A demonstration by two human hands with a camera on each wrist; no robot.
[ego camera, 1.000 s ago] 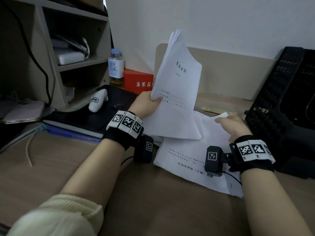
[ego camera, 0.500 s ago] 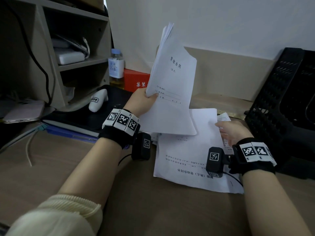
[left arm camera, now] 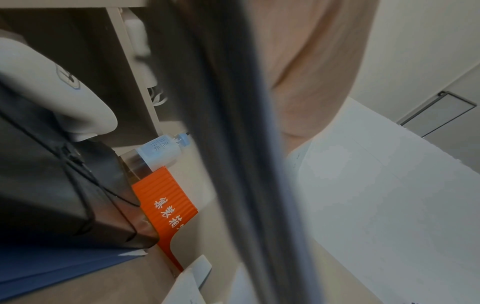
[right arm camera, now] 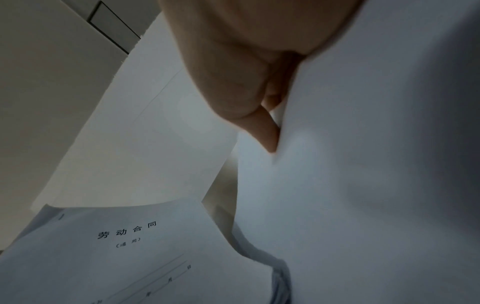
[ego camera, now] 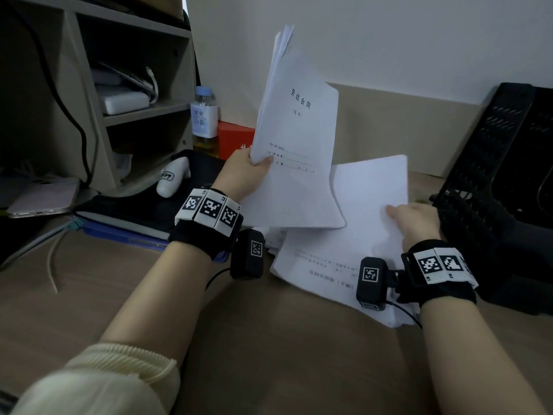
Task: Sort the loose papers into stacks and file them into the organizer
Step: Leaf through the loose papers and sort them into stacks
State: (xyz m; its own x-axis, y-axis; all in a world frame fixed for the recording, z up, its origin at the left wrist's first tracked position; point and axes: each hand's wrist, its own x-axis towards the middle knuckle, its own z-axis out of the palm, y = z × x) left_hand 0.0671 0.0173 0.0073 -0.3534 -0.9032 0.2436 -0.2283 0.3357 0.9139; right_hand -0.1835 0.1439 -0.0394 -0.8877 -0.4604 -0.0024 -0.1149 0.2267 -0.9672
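Observation:
My left hand [ego camera: 254, 169] grips a thick stack of white printed papers [ego camera: 294, 145] by its lower left edge and holds it upright above the desk. In the right wrist view the stack's title page [right arm camera: 124, 246] shows at the bottom left. My right hand [ego camera: 407, 217] pinches the right edge of a loose white sheet [ego camera: 368, 202] and lifts its far end off the other loose papers [ego camera: 317, 265] lying on the desk. The thumb [right arm camera: 262, 127] presses against that sheet [right arm camera: 363, 164]. The black mesh organizer [ego camera: 490, 187] stands at the right, close to my right hand.
A wooden shelf unit [ego camera: 89, 85] stands at the left. Beside it are a bottle [ego camera: 205, 121], an orange-red box [ego camera: 235, 139], a black pad [ego camera: 125, 211] with a white object [ego camera: 173, 178] on it, and a blue folder [ego camera: 119, 235]. Bare wooden desk [ego camera: 269, 354] lies in front.
My left hand has raised the stack a little and moved it left. My right hand has lifted the loose sheet's far end off the pile.

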